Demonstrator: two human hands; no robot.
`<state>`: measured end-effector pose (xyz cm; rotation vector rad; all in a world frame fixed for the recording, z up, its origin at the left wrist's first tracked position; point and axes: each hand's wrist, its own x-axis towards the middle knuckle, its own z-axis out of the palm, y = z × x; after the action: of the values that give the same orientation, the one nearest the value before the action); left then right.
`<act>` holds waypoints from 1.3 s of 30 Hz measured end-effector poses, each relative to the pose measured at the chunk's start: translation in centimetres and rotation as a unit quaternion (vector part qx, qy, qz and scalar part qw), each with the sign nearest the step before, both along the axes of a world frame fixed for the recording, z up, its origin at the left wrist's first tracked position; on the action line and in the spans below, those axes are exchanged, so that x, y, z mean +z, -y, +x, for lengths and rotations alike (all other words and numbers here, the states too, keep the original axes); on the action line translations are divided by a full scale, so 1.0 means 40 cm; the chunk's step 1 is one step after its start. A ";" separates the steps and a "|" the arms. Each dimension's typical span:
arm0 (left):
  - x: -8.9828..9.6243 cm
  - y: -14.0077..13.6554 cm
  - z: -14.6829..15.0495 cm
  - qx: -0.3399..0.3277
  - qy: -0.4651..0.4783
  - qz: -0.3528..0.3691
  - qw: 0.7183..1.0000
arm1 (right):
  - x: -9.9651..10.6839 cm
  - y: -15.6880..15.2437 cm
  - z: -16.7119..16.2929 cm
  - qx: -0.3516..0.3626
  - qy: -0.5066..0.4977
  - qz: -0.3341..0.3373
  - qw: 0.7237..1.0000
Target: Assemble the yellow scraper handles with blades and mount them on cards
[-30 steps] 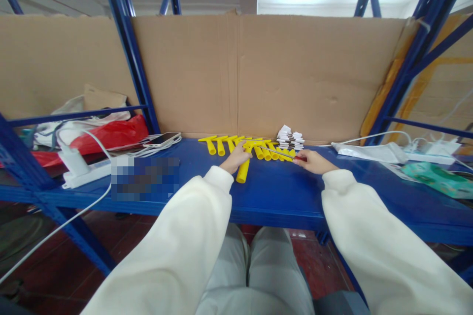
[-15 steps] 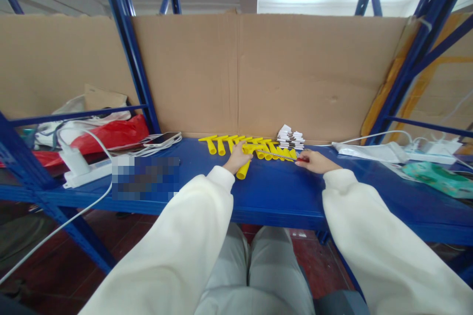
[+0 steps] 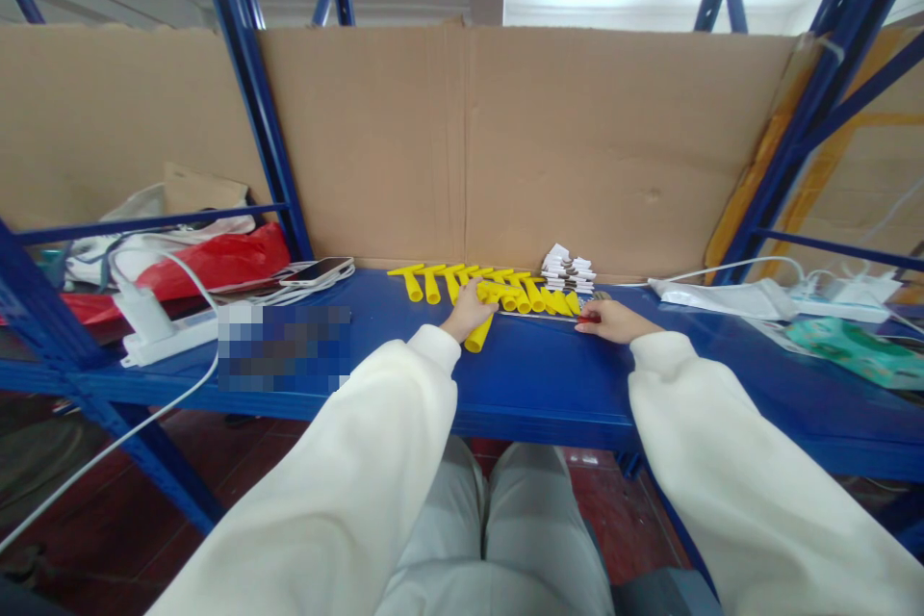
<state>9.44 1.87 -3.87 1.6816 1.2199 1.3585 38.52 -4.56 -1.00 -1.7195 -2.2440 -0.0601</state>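
Observation:
My left hand (image 3: 470, 310) is closed around a yellow T-shaped plastic piece (image 3: 479, 335), whose wide tube end points down toward me. My right hand (image 3: 612, 319) grips a screwdriver (image 3: 541, 317) by its red handle. The long thin metal shaft reaches leftward, close to the yellow piece; whether its tip touches the piece I cannot tell. Behind both hands, several more yellow T-shaped pieces (image 3: 431, 285) lie in a row. Small white parts (image 3: 567, 268) are stacked at the right end of that row.
The blue shelf (image 3: 555, 375) backs onto a cardboard panel (image 3: 577, 144). To the left are a phone (image 3: 318, 271), a power strip (image 3: 173, 343) and a red bag (image 3: 252, 255). A white packet (image 3: 722, 296) and a green packet (image 3: 859, 348) lie right, near cables.
The screwdriver shaft has dropped slightly and now lies lower, in front of the row. My left hand and its yellow piece have shifted a little; both grips stay closed.

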 end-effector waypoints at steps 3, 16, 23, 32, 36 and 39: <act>0.004 0.004 0.006 0.010 -0.004 -0.010 1.000 | 0.003 0.001 -0.005 -0.001 -0.020 -0.037 0.999; 0.035 0.024 0.018 0.051 -0.024 -0.002 0.998 | 0.002 -0.004 -0.038 -0.007 -0.070 -0.011 0.997; 0.072 0.064 0.001 0.077 -0.090 0.071 0.990 | 0.021 -0.021 -0.025 -0.051 -0.052 0.038 0.997; 0.078 0.079 0.007 0.090 -0.087 0.101 0.987 | 0.096 -0.161 -0.036 -0.162 -0.063 0.096 0.980; 0.086 0.087 0.007 0.103 -0.076 0.095 0.987 | 0.117 -0.219 -0.059 -0.190 -0.070 0.089 0.975; 0.094 0.090 0.010 0.111 -0.050 0.063 0.991 | 0.127 -0.247 -0.077 -0.219 -0.086 0.087 0.968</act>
<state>9.85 -1.72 -0.12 1.7610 1.4402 1.5270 35.45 5.33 4.06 -2.0009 -1.6523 -0.1928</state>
